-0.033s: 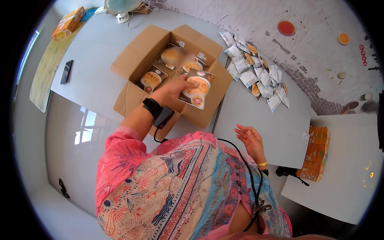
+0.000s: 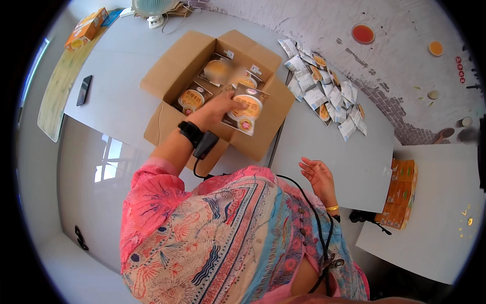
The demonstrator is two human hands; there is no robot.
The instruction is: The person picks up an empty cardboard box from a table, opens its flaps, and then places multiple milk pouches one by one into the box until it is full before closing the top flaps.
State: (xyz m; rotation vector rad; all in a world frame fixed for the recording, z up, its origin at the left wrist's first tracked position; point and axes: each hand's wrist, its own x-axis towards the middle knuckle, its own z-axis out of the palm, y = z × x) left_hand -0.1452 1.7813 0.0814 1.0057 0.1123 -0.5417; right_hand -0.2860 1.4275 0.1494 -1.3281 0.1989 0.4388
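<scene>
Left hand (image 2: 218, 107): thumb and fingers clamp the left edge of a brown packet (image 2: 247, 112), which is held face up over the near right side of an open cardboard box (image 2: 169, 71). Similar packets (image 2: 192, 98) lie inside the box. Right hand (image 2: 319, 178): fingers loosely curled, thumb apart. Silvery sachets (image 2: 315, 96) sit heaped on the grey table (image 2: 331, 157), right of the box

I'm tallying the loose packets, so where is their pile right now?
In the head view, the packet pile lies toward the right on the pale table, between the open cardboard box and the patterned wall.
</scene>
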